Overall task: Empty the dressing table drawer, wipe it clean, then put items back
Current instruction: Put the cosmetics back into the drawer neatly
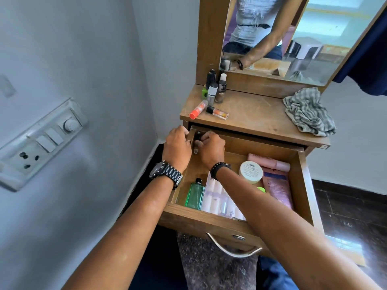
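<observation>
Head view: the counter (259, 114) of the dressing table is seen at the 1 o'clock side of the frame, with the open drawer (230, 220) pulled out below it toward 6 o'clock. A crumpled striped cloth (310, 113) lies on the counter at 2 o'clock from the drawer, well apart from both hands. A cluster of small bottles (213, 88) is set at the counter's far left corner, at 12 o'clock from the hands, two of them lying on their sides near the front edge.

Inside the drawer, a pink tube (276, 188) and a white jar (250, 171) are kept along the right side, at 4 o'clock from the right hand, while a flat clear packet (215, 197) and a green glass bottle (194, 194) lie near the front wall at 6 o'clock, long axes running front to back.

The left hand (177, 146) is curled over the drawer's left wall at its far corner. The right hand (210, 147) is clenched, just beside it, around a small dark bottle (196, 141) whose long axis stands roughly upright, its lower end showing below the fingers.

The emptying step is judged to be under way. The bottle is held directly below the counter's cluster, so a short lift toward 12 o'clock would be called for, and the right hand is the nearer one.
</observation>
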The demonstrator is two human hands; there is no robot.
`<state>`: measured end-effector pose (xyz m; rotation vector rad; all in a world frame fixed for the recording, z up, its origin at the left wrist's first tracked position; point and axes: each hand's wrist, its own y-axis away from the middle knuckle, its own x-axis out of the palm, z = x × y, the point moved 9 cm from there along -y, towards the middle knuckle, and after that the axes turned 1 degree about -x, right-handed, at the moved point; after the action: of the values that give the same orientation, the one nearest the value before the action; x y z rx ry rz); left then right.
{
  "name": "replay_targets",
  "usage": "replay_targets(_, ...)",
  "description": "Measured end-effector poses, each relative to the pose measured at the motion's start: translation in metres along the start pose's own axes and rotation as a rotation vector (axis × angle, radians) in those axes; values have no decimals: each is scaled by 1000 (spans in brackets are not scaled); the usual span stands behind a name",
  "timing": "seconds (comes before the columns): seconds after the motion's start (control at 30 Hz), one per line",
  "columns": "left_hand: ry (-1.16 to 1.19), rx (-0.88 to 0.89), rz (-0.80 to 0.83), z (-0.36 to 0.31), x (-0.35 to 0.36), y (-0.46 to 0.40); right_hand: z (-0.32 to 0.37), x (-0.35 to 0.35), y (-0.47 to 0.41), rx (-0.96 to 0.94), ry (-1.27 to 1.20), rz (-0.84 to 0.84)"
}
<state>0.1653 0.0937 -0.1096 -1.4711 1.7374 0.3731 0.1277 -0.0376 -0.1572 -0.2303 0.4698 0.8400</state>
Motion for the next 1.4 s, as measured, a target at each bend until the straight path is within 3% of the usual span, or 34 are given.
replay_targets(0.17, -8, 39, 1, -4, -1, 2, -8, 3, -4, -18, 11, 91)
replay_targets(0.3, 13, 56, -11, -7, -5, 4, 8, -19, 0, -148, 101, 92)
replay_targets(0.43, 30, 88, -12, -10, -3, 4, 58, -60, 6, -367, 78, 38)
replay_targets(0.57, 101, 81, -44, -10, -4, 2, 93, -91, -6, -516, 145, -122)
replay_targets(0.77, 166, 92, -98, -15, -11, -1, 75, -67, -27, -437, 335, -17)
replay_targets(0.97, 121, 64, -92, -27, -17, -22, 74, -84, -13, -467, 299, -72)
replay_targets(1.17, 66, -7, -61, -40, -17, -45, 67, -123, 18, -459, 115, -140)
replay_targets(1.4, 159, 30, -127, -30, -43, -45, 56, -126, 30, -323, -195, -71)
